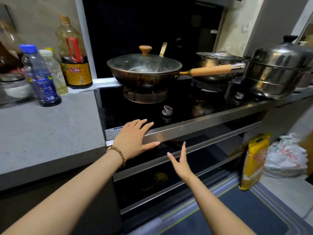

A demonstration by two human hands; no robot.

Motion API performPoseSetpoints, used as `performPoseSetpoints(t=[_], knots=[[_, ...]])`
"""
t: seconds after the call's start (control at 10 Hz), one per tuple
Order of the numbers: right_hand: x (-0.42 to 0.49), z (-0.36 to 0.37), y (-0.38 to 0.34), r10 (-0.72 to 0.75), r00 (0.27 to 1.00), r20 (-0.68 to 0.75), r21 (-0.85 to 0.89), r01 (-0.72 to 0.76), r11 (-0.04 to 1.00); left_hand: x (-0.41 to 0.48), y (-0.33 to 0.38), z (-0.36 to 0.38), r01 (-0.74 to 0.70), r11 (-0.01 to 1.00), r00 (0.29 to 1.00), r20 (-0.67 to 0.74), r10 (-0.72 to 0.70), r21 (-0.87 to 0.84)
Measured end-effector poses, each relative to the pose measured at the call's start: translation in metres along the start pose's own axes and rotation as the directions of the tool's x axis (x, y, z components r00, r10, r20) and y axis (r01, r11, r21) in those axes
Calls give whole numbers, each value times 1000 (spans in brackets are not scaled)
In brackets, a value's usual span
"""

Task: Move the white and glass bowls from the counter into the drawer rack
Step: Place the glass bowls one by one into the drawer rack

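My left hand (135, 139) lies flat on the front steel edge of the stove (194, 126), fingers spread and holding nothing. My right hand (179, 160) hovers just below it, fingers apart, in front of the steel rail of the dark drawer front (208, 145) under the stove. That drawer looks pulled out slightly. A second dark drawer front (169, 189) sits beneath it. A white bowl-like dish (16, 91) shows blurred at the far left of the grey counter (50, 133). No glass bowl is visible.
A lidded wok (144, 68) with a long wooden handle sits on the left burner, a steel pot (218, 65) behind, a steel steamer (277, 70) at right. Bottles (42, 75) crowd the counter's back left. A yellow bag (254, 160) and plastic bags stand on the floor right.
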State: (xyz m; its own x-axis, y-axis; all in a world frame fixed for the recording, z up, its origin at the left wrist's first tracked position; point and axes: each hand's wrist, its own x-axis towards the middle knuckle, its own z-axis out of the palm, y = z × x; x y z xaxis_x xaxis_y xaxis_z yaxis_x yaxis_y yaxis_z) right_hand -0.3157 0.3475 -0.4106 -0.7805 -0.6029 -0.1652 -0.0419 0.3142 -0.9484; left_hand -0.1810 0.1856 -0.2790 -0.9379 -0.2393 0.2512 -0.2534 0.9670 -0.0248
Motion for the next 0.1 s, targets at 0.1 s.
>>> performPoseSetpoints(t=[0.1], knots=[[-8, -5, -2, -30, 999, -32, -9, 30, 1000, -1, 2, -4, 6, 1000, 1000, 13, -6, 2]])
